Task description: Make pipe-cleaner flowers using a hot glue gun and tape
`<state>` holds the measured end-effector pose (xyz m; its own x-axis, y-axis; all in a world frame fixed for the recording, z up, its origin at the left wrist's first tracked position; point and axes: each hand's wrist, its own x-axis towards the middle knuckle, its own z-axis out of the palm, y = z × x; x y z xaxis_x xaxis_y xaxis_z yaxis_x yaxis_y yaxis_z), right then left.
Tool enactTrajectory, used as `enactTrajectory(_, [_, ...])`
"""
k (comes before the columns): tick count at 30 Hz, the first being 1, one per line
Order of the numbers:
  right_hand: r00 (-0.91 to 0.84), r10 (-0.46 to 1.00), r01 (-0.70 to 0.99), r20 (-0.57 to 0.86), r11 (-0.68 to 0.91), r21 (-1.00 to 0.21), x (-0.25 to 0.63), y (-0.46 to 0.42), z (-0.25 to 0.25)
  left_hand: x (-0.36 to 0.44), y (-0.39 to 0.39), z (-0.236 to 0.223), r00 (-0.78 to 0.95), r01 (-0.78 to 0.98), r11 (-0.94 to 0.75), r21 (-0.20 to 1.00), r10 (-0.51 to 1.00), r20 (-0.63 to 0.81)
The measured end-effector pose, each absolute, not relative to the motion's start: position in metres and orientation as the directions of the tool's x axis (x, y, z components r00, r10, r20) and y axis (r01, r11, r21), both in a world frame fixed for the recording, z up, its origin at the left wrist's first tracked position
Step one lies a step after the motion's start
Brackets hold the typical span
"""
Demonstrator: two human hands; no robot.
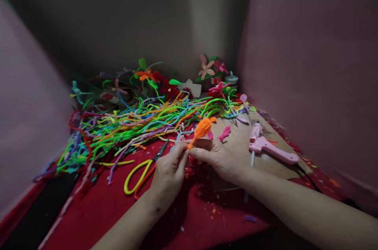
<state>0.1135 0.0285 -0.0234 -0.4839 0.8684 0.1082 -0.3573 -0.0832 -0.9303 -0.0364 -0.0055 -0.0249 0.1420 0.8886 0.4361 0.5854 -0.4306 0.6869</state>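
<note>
An orange pipe-cleaner petal [202, 128] stands tilted up between my two hands, its narrow lower end pinched. My left hand [173, 163] has thumb and fingers closed on that lower end. From the other side, my right hand [221, 159] presses thumb and fingers at the same spot. Scissors [138, 175] with one yellow and one orange-red handle lie just left of my left hand. Behind my right hand, a pink pipe-cleaner piece [224, 134] rests on a brown board [236, 147].
A large heap of multicoloured pipe cleaners [141, 120] spreads over the red cloth [103, 210]. On the right, a pink glue gun [270, 147] lies on the board, its cord trailing right. Finished pipe-cleaner flowers [206, 69] and a small lidded jar [232, 80] stand along the back wall.
</note>
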Motion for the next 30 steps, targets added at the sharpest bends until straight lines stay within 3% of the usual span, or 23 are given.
enactTrajectory(4, [-0.509, 0.852, -0.321, 0.122, -0.056, -0.945, 0.116, 0.030, -0.021, -0.031, -0.007, -0.018, 0.071, 0.340, -0.196, 0.920, 0.981, 0.183])
enactTrajectory(8, [-0.503, 0.853, -0.326, 0.138, -0.040, -0.944, 0.118, 0.031, -0.021, -0.028, -0.008, -0.014, 0.072, 0.066, 0.032, 0.997, 0.997, -0.037])
enactTrajectory(13, [-0.538, 0.842, -0.409, 0.039, -0.221, -0.885, 0.117, 0.033, -0.026, -0.027, -0.008, -0.010, 0.228, -0.252, 0.286, 0.925, 0.946, -0.231])
enactTrajectory(19, [-0.563, 0.826, -0.473, 0.022, -0.301, -0.828, 0.115, 0.033, -0.031, -0.028, -0.008, -0.013, 0.399, -0.479, 0.376, 0.793, 0.898, -0.184])
enactTrajectory(22, [-0.529, 0.848, -0.488, 0.026, -0.279, -0.827, 0.114, 0.032, -0.032, -0.028, -0.007, -0.015, 0.438, -0.500, 0.404, 0.766, 0.881, -0.179])
enactTrajectory(24, [-0.505, 0.863, -0.502, 0.021, -0.274, -0.820, 0.113, 0.032, -0.033, -0.027, -0.006, -0.016, 0.415, -0.441, 0.384, 0.811, 0.889, -0.195])
enactTrajectory(27, [-0.480, 0.877, -0.523, 0.007, -0.279, -0.806, 0.113, 0.032, -0.032, -0.026, -0.005, -0.015, 0.282, -0.209, 0.232, 0.950, 0.944, -0.169])
enactTrajectory(30, [-0.447, 0.895, -0.532, 0.007, -0.260, -0.806, 0.112, 0.032, -0.031, -0.024, -0.006, -0.015, 0.140, 0.018, 0.049, 0.999, 0.989, -0.051])
